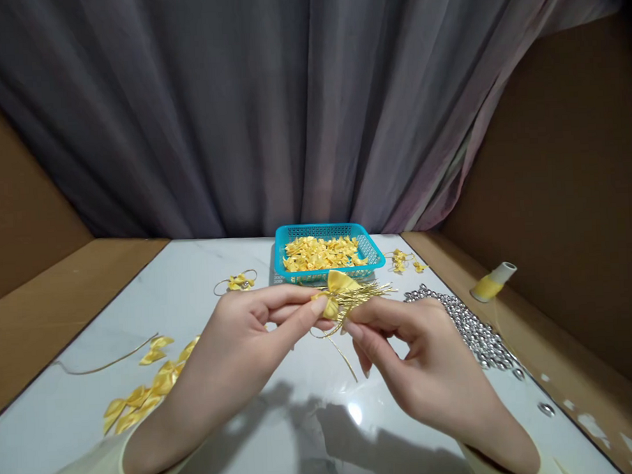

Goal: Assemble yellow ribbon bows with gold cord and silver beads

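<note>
Between thumb and fingers, my left hand (268, 330) pinches a yellow satin ribbon bow (340, 283) in front of the basket. My right hand (409, 345) is closed at the bow's lower right, its thumb and fingertips pinching a thin gold cord (333, 332) that loops beneath the bow. Behind the fingers lies a bundle of gold cords (373, 291), its ends fanning to the right. A loose cord end hangs below the hands. The fingertips hide part of where cord and bow meet.
A blue plastic basket (330, 273) of yellow bows stands at the back. Finished-looking bows on cord (239, 282) lie left of it, more bows (145, 395) by my left forearm. Silver beads (471, 328) spread at right, near a yellow thread spool (492, 283). Brown panels flank the table.
</note>
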A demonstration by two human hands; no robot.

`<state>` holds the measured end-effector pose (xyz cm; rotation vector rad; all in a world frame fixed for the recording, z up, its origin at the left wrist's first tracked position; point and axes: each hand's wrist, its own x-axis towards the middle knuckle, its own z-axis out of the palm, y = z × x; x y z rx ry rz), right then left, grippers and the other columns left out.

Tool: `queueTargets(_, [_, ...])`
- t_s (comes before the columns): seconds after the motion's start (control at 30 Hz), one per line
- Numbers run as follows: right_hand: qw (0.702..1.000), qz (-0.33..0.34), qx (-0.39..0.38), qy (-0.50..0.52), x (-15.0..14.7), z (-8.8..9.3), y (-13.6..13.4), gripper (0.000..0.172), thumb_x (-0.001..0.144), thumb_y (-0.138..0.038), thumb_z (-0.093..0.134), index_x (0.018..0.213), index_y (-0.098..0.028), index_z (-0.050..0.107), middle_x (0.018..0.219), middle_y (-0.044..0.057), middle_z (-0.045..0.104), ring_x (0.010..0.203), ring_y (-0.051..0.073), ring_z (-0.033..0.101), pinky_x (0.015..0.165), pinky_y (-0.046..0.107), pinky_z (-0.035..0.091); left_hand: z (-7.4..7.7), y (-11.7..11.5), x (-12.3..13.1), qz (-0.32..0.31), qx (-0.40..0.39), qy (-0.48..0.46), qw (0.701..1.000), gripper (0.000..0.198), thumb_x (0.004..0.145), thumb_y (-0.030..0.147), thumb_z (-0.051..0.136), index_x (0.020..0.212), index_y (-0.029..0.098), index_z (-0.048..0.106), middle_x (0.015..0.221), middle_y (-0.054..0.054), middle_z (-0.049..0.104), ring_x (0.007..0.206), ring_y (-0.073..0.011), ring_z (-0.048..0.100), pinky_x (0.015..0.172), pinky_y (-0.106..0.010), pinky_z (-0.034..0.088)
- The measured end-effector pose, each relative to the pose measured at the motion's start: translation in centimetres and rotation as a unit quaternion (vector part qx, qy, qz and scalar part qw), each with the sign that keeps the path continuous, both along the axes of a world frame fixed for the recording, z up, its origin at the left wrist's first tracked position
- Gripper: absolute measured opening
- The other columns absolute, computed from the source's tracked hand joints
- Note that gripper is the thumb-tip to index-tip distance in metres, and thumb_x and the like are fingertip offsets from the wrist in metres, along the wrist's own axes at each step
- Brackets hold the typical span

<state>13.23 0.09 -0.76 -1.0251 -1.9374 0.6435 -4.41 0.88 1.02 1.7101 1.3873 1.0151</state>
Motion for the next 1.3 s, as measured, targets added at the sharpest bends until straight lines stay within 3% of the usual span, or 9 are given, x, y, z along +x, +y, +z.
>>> queueTargets(0.33, [1.000,0.003,0.006,0.028,-0.05,-0.07,0.18,0.021,0.080,-0.012,0.050,0.060,-0.016,0.058,0.046,-0.002,0.054,0.041,0.008,0.042,0.039,0.019,0.031,-0.21,0.04,-0.13,-0.012,-0.022,-0.026,0.999,0.019,0.079,0.039,0.065,0.074,0.023,0.074,0.077,0.002,0.076,0.077,-0.0161,0.069,0.069,-0.019,0.050])
queueTargets(0.53, [1.000,0.002,0.005,0.019,-0.02,-0.11,0.08,0.021,0.081,-0.013,0.049,0.062,-0.015,0.058,0.047,-0.003,0.052,0.042,0.007,0.042,0.040,0.019,0.032,-0.17,0.21,-0.06,-0.015,-0.043,-0.035,0.998,0.018,0.081,0.039,0.065,0.076,0.024,0.073,0.075,0.003,0.076,0.073,-0.0134,0.066,0.055,-0.016,0.045])
queueTargets(0.77, [1.000,-0.006,0.020,0.018,-0.17,0.06,0.07,0.021,0.081,-0.012,0.049,0.061,-0.015,0.056,0.047,-0.003,0.051,0.041,0.006,0.040,0.041,0.018,0.032,-0.10,0.06,0.03,-0.006,-0.045,-0.056,0.997,0.017,0.080,0.038,0.066,0.074,0.024,0.073,0.074,0.004,0.075,0.070,-0.0113,0.064,0.053,-0.015,0.043])
queueTargets(1.3, [0.999,-0.014,0.013,0.043,-0.15,-0.38,-0.54,0.023,0.083,-0.015,0.050,0.061,-0.016,0.057,0.048,-0.005,0.053,0.042,0.005,0.040,0.043,0.018,0.032,-0.69,0.88,-0.73,-0.087,-0.087,-0.121,0.985,0.019,0.083,0.036,0.062,0.076,0.025,0.075,0.076,0.002,0.074,0.071,-0.0122,0.056,0.054,-0.018,0.039])
